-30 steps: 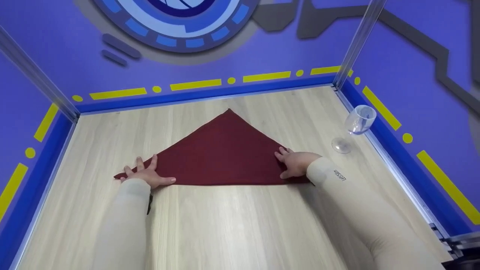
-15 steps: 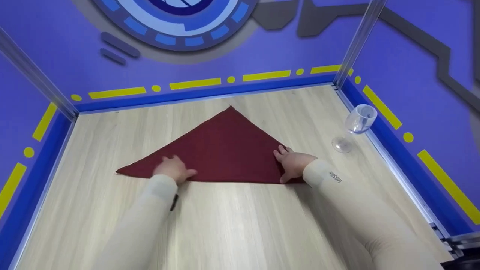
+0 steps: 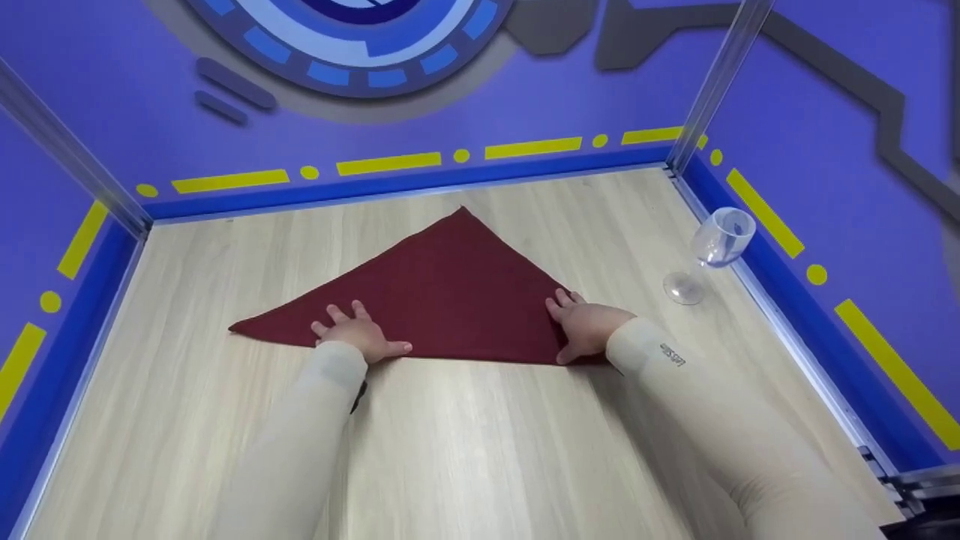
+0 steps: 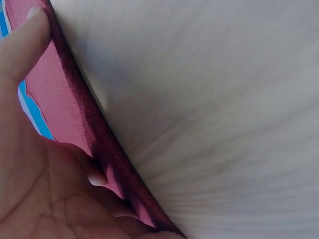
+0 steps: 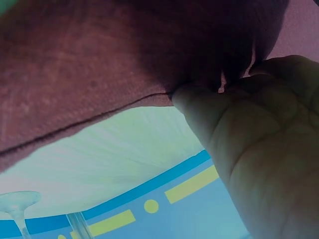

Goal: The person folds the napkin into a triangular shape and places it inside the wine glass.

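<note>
A dark red cloth napkin (image 3: pixel 457 300), folded into a triangle, lies on the wooden table with its peak pointing away from me. My left hand (image 3: pixel 354 335) rests on its near edge, left of the middle, fingers spread and thumb pointing right. Toward the right corner, my right hand (image 3: pixel 592 328) presses the cloth, covering part of that corner. In the left wrist view the thumb touches the folded edge of the napkin (image 4: pixel 65 89). The right wrist view has the right hand (image 5: pixel 269 144) against the napkin (image 5: pixel 75 74), the fingertips partly in shadow.
A clear stemmed glass (image 3: pixel 720 238) stands upright at the right, near the side wall. Blue-purple panels (image 3: pixel 420 127) with yellow dashes enclose the back and sides of the wooden table (image 3: pixel 465 450).
My left hand has left the napkin's left corner, moved right along the near edge and settled there. The left corner is now uncovered. My right hand has stayed nearly in place.
</note>
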Demonstrator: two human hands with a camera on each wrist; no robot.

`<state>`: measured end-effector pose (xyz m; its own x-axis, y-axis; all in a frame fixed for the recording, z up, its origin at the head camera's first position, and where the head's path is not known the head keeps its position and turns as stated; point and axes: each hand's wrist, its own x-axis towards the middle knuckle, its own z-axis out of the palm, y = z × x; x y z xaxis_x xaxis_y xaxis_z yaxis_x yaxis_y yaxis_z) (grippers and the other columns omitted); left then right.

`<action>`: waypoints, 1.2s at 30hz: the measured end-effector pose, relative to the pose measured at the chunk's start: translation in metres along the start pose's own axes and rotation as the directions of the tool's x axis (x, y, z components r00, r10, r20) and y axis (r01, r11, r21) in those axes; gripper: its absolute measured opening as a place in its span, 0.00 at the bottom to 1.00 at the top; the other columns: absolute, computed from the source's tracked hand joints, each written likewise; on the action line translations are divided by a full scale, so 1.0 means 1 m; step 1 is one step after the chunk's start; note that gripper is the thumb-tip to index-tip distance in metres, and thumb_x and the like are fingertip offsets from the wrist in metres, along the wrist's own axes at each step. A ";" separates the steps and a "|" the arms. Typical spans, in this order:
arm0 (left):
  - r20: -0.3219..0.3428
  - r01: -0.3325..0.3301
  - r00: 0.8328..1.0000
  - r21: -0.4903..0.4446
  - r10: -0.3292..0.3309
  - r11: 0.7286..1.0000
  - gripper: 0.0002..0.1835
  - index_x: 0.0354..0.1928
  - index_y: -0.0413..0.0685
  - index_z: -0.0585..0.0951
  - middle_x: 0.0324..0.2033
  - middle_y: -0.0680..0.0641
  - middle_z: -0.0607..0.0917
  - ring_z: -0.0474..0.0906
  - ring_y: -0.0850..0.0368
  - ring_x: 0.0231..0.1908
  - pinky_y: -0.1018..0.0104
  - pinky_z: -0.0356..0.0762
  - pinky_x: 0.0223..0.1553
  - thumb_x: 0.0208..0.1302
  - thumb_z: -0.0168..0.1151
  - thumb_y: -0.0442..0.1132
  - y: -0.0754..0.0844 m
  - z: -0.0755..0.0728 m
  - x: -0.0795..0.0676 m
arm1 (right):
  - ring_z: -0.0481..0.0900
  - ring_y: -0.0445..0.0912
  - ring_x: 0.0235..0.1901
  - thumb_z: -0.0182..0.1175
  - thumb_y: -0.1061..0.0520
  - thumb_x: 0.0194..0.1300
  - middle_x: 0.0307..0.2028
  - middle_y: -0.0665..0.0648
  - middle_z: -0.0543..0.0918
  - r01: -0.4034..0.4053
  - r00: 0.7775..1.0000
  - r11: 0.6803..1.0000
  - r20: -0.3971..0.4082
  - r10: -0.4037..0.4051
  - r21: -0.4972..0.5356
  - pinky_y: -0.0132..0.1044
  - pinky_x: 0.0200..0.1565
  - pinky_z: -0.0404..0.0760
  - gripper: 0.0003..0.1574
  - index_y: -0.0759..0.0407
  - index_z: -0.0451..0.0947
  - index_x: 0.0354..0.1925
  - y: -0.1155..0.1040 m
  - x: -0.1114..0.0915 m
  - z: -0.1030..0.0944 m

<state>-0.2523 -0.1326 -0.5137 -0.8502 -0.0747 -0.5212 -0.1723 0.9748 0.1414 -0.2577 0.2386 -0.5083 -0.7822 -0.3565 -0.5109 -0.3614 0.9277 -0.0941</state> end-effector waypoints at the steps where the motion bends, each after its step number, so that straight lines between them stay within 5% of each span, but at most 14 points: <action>1: -0.002 0.003 1.000 -0.010 -0.003 1.000 0.70 0.71 0.40 0.33 0.68 0.25 0.33 0.32 0.16 0.62 0.28 0.55 0.56 0.41 0.53 0.79 -0.002 -0.001 0.001 | 0.40 0.59 0.71 0.66 0.38 0.52 0.72 0.64 0.41 0.001 1.000 1.000 -0.003 -0.001 0.006 0.51 0.65 0.60 0.64 0.59 0.41 0.72 -0.001 0.000 0.000; 9: -0.007 0.015 1.000 -0.008 -0.015 1.000 0.66 0.71 0.40 0.34 0.68 0.27 0.31 0.28 0.18 0.63 0.30 0.45 0.61 0.46 0.56 0.75 -0.008 -0.010 0.008 | 0.41 0.60 0.71 0.63 0.36 0.53 0.72 0.65 0.41 -0.001 1.000 1.000 0.001 0.001 -0.007 0.51 0.65 0.60 0.62 0.59 0.42 0.72 -0.014 0.003 -0.003; 14: -0.091 -0.037 0.995 0.026 0.040 0.999 0.60 0.72 0.38 0.40 0.69 0.27 0.36 0.35 0.21 0.65 0.31 0.47 0.62 0.52 0.59 0.68 0.023 -0.011 -0.001 | 0.46 0.60 0.71 0.67 0.41 0.51 0.72 0.65 0.44 0.026 0.999 1.000 -0.043 -0.026 0.001 0.50 0.66 0.59 0.62 0.60 0.46 0.72 -0.020 0.008 -0.010; 20: -0.012 -0.078 0.997 -0.038 0.078 0.996 0.65 0.72 0.42 0.38 0.70 0.29 0.36 0.34 0.20 0.65 0.34 0.51 0.62 0.46 0.55 0.76 0.052 0.010 -0.006 | 0.43 0.60 0.71 0.70 0.42 0.49 0.72 0.63 0.42 0.050 0.998 0.998 -0.026 -0.049 0.039 0.49 0.67 0.56 0.64 0.58 0.45 0.72 -0.022 0.012 -0.013; 36: -0.022 -0.086 0.996 -0.033 0.086 0.996 0.66 0.73 0.45 0.38 0.70 0.31 0.34 0.30 0.22 0.65 0.33 0.47 0.63 0.43 0.58 0.75 0.055 0.012 0.003 | 0.42 0.61 0.71 0.68 0.39 0.50 0.72 0.65 0.40 0.015 1.000 1.000 0.008 -0.016 0.017 0.50 0.66 0.58 0.66 0.58 0.41 0.72 -0.023 0.016 -0.008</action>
<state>-0.2587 -0.0769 -0.5174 -0.8727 0.0044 -0.4883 -0.1147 0.9701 0.2138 -0.2657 0.2111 -0.5074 -0.7724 -0.3700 -0.5163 -0.3649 0.9238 -0.1160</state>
